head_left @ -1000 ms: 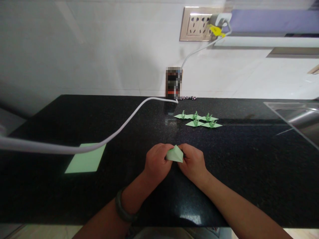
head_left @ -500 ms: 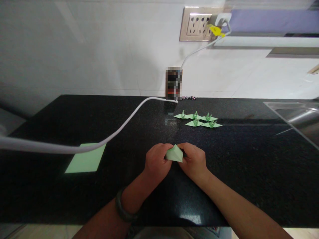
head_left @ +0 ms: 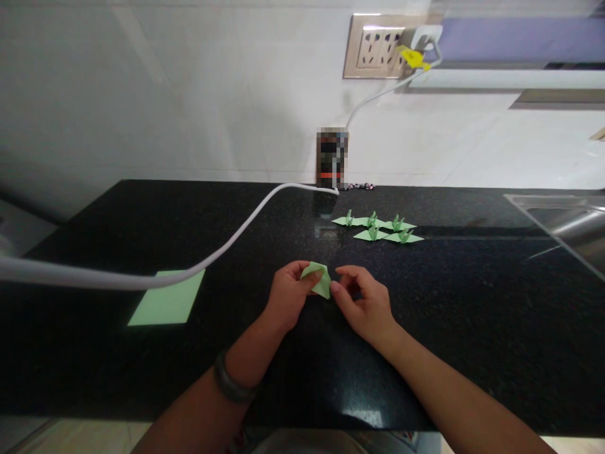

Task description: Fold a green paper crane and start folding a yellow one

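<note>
A partly folded piece of light green origami paper (head_left: 322,285) is pinched in my left hand (head_left: 289,293), the thumb lying across its face. Just to its right, my right hand (head_left: 366,299) has thumb and forefinger apart, the thumb tip close to the paper's right edge; whether it touches is hard to tell. Beyond my hands several folded green paper cranes (head_left: 373,234) stand in two rows on the black countertop (head_left: 265,378). Flat green square paper (head_left: 165,302) lies to the left, partly crossed by a white cable.
The thick white cable (head_left: 222,252) arcs from the left edge to a pixelated upright device (head_left: 331,157) against the wall. A beaded strand (head_left: 362,186) lies beside it. A socket panel (head_left: 373,47) with a plugged-in charger is above. A metal sink (head_left: 576,221) borders the right.
My right hand has let go of the folded paper and moved slightly away from it. My left hand has shifted the paper a little left and turned it, with its thumb now over it.
</note>
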Tool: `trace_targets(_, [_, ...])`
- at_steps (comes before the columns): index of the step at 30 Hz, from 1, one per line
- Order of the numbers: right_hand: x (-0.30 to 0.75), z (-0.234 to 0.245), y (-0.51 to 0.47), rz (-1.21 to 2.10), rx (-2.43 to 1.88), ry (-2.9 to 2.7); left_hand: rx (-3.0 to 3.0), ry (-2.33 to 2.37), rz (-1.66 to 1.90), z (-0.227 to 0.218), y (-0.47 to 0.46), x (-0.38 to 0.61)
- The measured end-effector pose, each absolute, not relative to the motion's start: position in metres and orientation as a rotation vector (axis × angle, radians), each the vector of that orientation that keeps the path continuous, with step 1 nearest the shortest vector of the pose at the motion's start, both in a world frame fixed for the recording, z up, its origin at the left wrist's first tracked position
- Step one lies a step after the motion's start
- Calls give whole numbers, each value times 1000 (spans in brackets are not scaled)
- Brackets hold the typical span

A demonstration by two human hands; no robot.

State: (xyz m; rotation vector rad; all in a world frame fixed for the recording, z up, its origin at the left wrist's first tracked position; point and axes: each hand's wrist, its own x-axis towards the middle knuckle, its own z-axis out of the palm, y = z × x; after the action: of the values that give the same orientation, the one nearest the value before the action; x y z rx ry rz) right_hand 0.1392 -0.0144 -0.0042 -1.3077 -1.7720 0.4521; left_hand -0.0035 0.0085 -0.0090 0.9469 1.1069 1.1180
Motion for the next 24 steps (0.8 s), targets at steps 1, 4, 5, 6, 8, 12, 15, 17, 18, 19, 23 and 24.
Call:
trace_targets(1, [140, -4, -14, 492, -1308, -1734, 879, 1064, 1070, -10, 10, -4])
trace_targets(4, [144, -6, -10, 607, -1325, -1621, 815, 988, 968, -11, 11, -5])
trace_targets(5, [145, -7, -9, 679, -1325, -1578, 821, 971, 944, -12, 10, -5])
trace_targets(6, [146, -8, -7, 775, -1318, -1538, 833, 954, 920, -13, 9, -5])
trace_targets(8, [146, -9, -4, 990, -1294, -1456, 868, 927, 875, -13, 8, -5])
trace_targets(12, [144, -10, -3, 1332, -1232, -1319, 944, 889, 800, -12, 6, -5])
trace_targets(15, [142, -9, -3, 1453, -1203, -1262, 983, 883, 788, -11, 6, -5])
trace_targets(17, [142, -9, -3, 1492, -1188, -1243, 984, 902, 803, -11, 6, -5])
trace_targets(18, [142, -10, -3, 1505, -1183, -1237, 978, 916, 817, -11, 7, -5])
trace_targets(19, [142, -10, -3, 1515, -1178, -1231, 971, 931, 836, -12, 7, -4])
trace_targets(23, [142, -13, -2, 1531, -1176, -1192, 951, 989, 919, -12, 8, -4])
trace_targets(24, [142, -14, -2, 1539, -1174, -1183, 951, 996, 924, -12, 8, -3])
